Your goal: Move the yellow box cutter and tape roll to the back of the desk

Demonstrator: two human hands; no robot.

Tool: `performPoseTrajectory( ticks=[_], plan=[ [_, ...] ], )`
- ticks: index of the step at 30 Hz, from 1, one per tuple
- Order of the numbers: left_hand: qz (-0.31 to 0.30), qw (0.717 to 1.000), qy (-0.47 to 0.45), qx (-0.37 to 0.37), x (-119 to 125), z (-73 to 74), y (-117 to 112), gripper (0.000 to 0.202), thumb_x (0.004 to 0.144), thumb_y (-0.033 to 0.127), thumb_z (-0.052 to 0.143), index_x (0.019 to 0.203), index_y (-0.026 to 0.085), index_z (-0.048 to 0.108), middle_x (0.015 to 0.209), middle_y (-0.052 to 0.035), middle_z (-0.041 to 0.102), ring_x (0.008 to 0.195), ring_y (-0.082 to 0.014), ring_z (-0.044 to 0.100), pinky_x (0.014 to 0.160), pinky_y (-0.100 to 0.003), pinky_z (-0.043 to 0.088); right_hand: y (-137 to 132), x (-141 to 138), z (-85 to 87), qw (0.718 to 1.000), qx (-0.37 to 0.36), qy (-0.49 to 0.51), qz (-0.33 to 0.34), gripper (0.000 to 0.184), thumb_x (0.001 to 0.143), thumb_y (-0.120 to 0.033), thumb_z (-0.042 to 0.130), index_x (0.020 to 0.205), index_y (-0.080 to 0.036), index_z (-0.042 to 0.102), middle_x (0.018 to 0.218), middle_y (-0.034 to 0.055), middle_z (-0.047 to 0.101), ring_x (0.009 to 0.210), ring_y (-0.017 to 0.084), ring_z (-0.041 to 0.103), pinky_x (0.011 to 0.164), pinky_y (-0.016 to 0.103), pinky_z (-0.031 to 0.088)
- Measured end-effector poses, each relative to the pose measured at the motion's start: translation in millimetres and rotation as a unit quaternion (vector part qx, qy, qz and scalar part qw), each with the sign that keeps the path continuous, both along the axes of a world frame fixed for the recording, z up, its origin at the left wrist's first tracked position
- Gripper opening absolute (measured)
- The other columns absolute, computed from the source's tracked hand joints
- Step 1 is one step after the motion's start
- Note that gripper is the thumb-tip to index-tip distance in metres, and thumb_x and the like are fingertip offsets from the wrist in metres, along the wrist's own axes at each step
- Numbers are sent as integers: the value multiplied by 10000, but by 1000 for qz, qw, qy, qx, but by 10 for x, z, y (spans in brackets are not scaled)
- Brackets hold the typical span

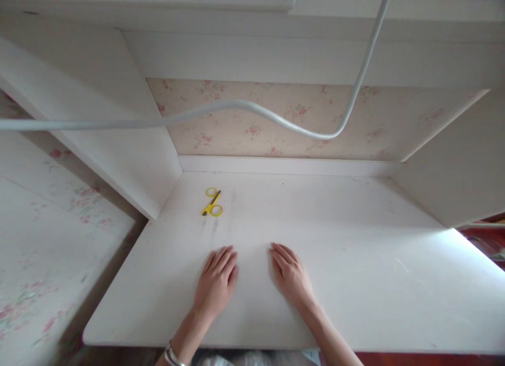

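Observation:
My left hand (pixel 216 282) lies palm down on the white desk (pixel 366 297), fingers stretched out and holding nothing. To its right, my right hand (pixel 291 275) rests flat in the same way, also with nothing in it. Beyond my left hand, towards the back left, lies a yellow and black utility knife (pixel 212 202), set at a slant. A yellow ring that looks like a tape roll (pixel 210 192) is at its upper left, and a second yellow tape roll (pixel 216 211) at its lower right. Neither hand touches them.
A white cable (pixel 240 104) hangs across the upper view, in front of the floral wallpaper (pixel 300 113). White side panels (pixel 138 140) bound the desk left and right, with a cabinet (pixel 252 19) above. The desk's front edge is close to my body.

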State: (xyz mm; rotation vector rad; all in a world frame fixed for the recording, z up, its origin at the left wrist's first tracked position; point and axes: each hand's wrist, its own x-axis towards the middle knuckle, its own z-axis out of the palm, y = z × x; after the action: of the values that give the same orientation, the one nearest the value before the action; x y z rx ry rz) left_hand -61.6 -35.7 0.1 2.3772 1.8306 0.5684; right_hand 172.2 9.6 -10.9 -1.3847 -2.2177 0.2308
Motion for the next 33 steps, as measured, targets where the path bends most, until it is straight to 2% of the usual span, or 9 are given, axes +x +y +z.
performPoseTrajectory(
  ticks=[10, 18, 30, 33],
  plan=[
    [-1, 1000, 10, 24, -16, -42, 15, 438, 873, 273, 406, 1309, 311, 430, 1355, -18, 436, 1242, -230, 417, 1042, -492, 352, -255, 74, 22, 1000, -3, -16, 8, 383, 875, -199, 408, 1234, -250, 531, 1277, 33, 522, 1198, 206, 459, 989, 408, 427],
    [-6, 1000, 1, 22, -17, -10, 36, 407, 871, 271, 407, 1272, 291, 476, 1335, -30, 465, 1226, -233, 436, 1035, -497, 352, -179, 73, 23, 1000, -10, 12, -4, 324, 875, -218, 407, 1124, -252, 610, 1199, 43, 584, 1134, 203, 513, 935, 394, 459],
    [3, 1000, -10, 28, 1, -30, 29, 395, 867, 268, 412, 1251, 292, 501, 1308, -46, 495, 1209, -236, 455, 1025, -507, 366, -167, 75, 23, 1000, -10, 25, -3, 296, 875, -241, 420, 1085, -251, 627, 1166, 53, 602, 1107, 206, 527, 905, 392, 464],
    [-18, 1000, -18, 16, 3, 84, 45, 364, 872, 248, 400, 1199, 311, 548, 1247, -34, 552, 1157, -224, 504, 999, -483, 413, -169, 74, 24, 1000, -12, 23, -3, 289, 874, -240, 424, 1078, -252, 628, 1169, 51, 601, 1106, 206, 525, 907, 392, 460]
  ],
)
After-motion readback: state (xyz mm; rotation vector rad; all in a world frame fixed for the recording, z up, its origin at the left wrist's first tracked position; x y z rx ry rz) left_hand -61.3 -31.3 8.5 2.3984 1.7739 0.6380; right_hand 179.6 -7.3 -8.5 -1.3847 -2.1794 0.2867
